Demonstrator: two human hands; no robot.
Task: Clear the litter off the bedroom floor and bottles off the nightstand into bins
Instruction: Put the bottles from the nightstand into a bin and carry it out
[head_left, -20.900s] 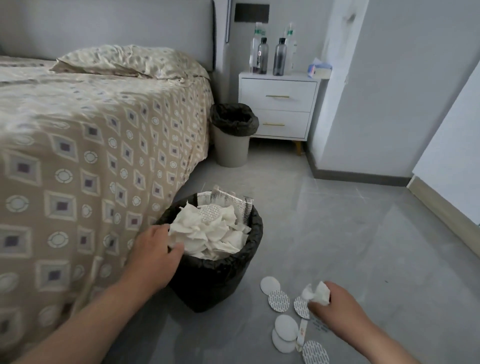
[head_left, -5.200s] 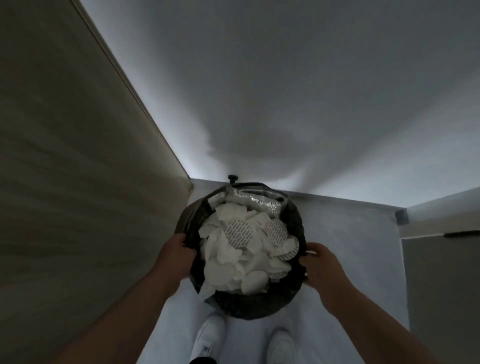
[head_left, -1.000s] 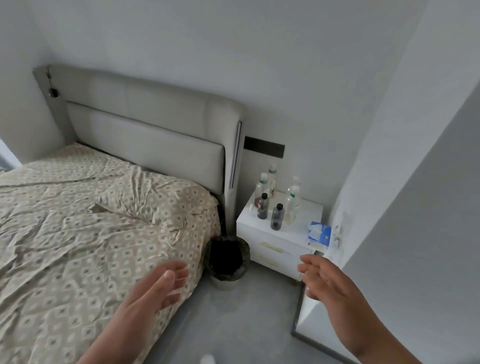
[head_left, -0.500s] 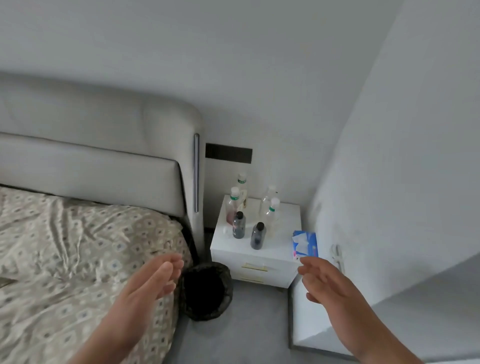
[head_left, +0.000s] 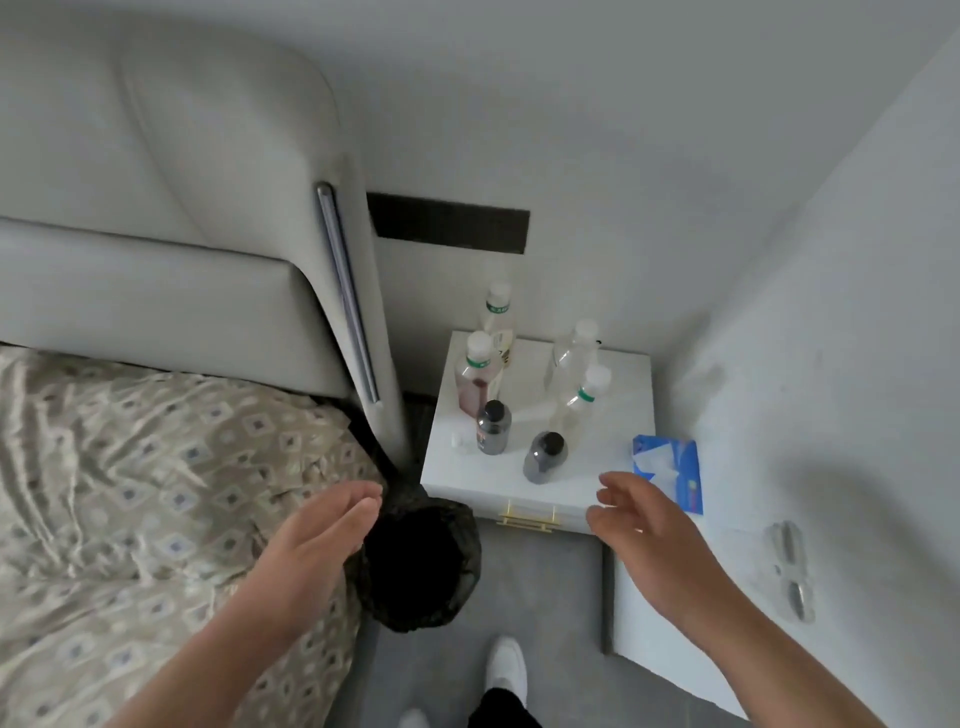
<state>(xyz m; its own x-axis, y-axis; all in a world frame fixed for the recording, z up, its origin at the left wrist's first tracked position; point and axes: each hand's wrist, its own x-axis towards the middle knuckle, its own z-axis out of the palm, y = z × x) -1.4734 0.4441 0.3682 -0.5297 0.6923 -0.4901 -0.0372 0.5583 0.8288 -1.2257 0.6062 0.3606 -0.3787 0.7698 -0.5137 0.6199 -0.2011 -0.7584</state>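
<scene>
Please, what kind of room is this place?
Most likely a bedroom. A bed with a padded headboard fills the left side, and a white nightstand carrying several bottles stands beside it in the corner. A black-lined bin sits on the floor between them.

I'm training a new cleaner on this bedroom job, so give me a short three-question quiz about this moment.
1. True or false: the right hand grips one of the dark plastic bottles with black caps.
2. How many bottles stand upright on the white nightstand?
3. Where is the black-lined waste bin? A) on the patterned bed; B) on the floor between the bed and the nightstand; C) on top of the nightstand.

Key:
1. False: both hands are open and empty, the left hand too.
2. Six: four clear with white caps, two dark.
3. B.
</scene>
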